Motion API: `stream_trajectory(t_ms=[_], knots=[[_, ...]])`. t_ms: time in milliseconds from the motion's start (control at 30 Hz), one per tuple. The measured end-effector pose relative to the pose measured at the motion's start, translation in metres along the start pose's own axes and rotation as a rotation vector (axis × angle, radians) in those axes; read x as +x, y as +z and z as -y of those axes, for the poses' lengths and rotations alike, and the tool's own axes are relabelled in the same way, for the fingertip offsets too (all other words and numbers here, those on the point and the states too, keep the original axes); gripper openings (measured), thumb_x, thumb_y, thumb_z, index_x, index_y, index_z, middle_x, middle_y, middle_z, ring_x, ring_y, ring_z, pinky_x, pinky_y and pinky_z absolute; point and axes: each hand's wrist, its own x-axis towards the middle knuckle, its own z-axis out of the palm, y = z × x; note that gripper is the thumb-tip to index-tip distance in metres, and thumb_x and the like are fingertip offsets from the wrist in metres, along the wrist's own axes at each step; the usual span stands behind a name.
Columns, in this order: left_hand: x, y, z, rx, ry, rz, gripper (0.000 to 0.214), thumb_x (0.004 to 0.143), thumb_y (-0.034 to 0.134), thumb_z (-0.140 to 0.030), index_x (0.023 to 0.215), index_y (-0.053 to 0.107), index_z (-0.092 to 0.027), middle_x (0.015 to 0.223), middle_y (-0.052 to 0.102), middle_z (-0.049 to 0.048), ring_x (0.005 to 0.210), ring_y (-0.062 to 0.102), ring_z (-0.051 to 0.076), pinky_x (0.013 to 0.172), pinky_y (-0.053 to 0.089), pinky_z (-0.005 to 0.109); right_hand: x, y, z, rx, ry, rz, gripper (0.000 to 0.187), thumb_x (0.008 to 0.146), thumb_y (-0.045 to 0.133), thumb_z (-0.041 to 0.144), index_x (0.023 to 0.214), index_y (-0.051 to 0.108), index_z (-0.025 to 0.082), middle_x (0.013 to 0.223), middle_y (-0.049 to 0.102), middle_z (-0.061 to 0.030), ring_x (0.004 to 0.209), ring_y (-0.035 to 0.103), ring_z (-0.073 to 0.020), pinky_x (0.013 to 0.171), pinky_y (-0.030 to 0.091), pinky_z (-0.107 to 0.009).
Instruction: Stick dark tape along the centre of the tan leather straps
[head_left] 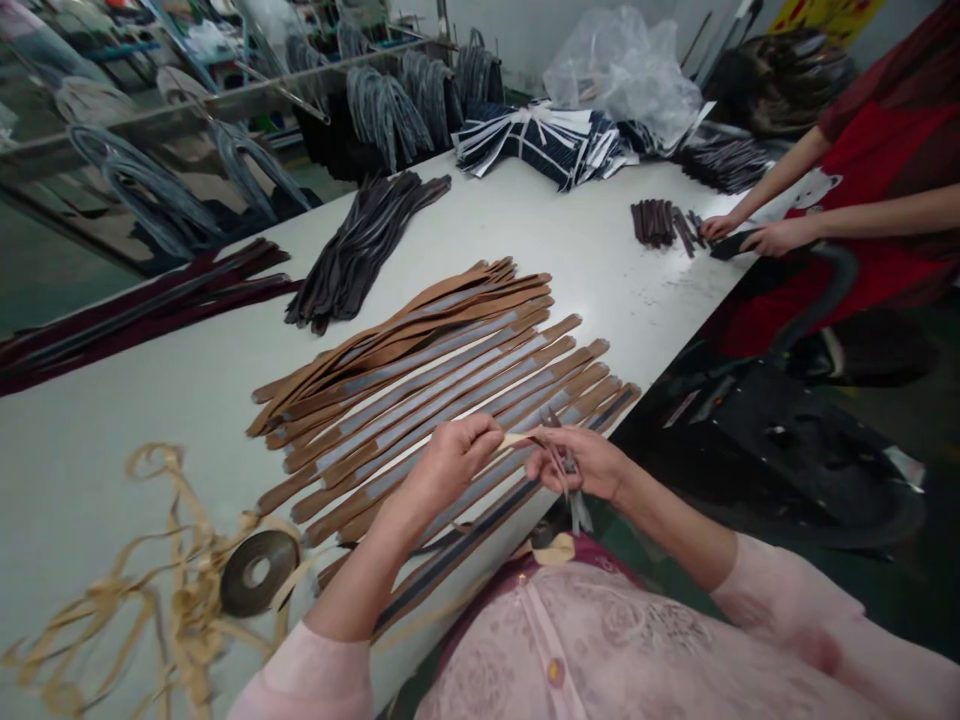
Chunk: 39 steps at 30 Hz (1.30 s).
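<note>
My left hand [459, 455] is closed in a pinch on one end of a narrow tan tape [514, 438]. The tape runs across to my right hand [589, 462], whose fingers are closed around what look like small grey metal scissors [574, 490]. A thin brownish strip also hangs by those fingers. Beneath both hands, long brown straps [420, 400] with grey strips along them lie side by side on the white table [517, 225]. A dark roll of tape [259, 573] sits at the left, near my left forearm.
Loose tan backing tape [184, 600] is tangled at the front left. Dark strap bundles [367, 245] and maroon straps [150, 300] lie farther back. A co-worker's hands [780, 236] handle short dark pieces [654, 222] at the right. Clear plastic [622, 70] rests at the back.
</note>
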Motion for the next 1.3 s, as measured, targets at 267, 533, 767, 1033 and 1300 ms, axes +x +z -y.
stream_trajectory(t_ms=[267, 533, 767, 1033, 1300], knots=[[-0.015, -0.024, 0.018, 0.534, -0.015, 0.021, 0.026, 0.083, 0.036, -0.037, 0.069, 0.053, -0.021, 0.055, 0.050, -0.0030, 0.053, 0.045, 0.011, 0.051, 0.030, 0.023, -0.026, -0.043, -0.009, -0.530, -0.059, -0.186, 0.025, 0.067, 0.064, 0.036, 0.066, 0.061, 0.011, 0.051, 0.054, 0.0023, 0.047, 0.043, -0.0056, 0.046, 0.032, -0.018], [-0.050, -0.035, 0.049, 0.574, -0.171, 0.132, 0.030, 0.082, 0.036, -0.044, 0.090, 0.059, -0.025, 0.085, 0.064, 0.0019, 0.079, 0.059, 0.017, 0.069, 0.041, 0.024, -0.057, -0.072, 0.001, -1.106, -0.387, -0.304, 0.024, 0.080, 0.051, 0.035, 0.073, 0.063, 0.015, 0.064, 0.055, -0.0010, 0.065, 0.048, -0.0114, 0.061, 0.039, -0.024], [0.002, 0.018, -0.013, 0.142, 0.072, 0.077, 0.039, 0.083, 0.038, -0.039, 0.115, 0.052, -0.021, 0.118, 0.055, 0.0060, 0.111, 0.047, 0.020, 0.098, 0.032, 0.033, -0.062, -0.045, 0.007, -1.470, -0.829, -0.303, 0.013, 0.080, 0.050, 0.019, 0.083, 0.062, 0.020, 0.078, 0.060, -0.0047, 0.079, 0.048, -0.0152, 0.070, 0.041, -0.029], [0.047, 0.058, -0.039, -0.090, 0.097, 0.425, 0.025, 0.077, 0.048, -0.031, 0.086, 0.066, -0.016, 0.077, 0.065, 0.0011, 0.072, 0.056, 0.016, 0.067, 0.042, 0.024, -0.065, -0.052, 0.016, -1.500, -0.926, -0.401, 0.013, 0.079, 0.050, 0.017, 0.085, 0.062, 0.020, 0.076, 0.059, -0.0043, 0.078, 0.048, -0.0152, 0.068, 0.042, -0.029], [0.041, 0.060, -0.037, -0.100, -0.060, 0.143, 0.007, 0.066, 0.058, -0.023, 0.066, 0.055, -0.016, 0.061, 0.047, -0.0028, 0.058, 0.043, 0.010, 0.053, 0.032, 0.021, -0.065, -0.058, 0.011, -1.486, -0.899, -0.471, 0.015, 0.081, 0.048, 0.020, 0.086, 0.061, 0.020, 0.078, 0.059, -0.0050, 0.079, 0.048, -0.0156, 0.069, 0.043, -0.029]])
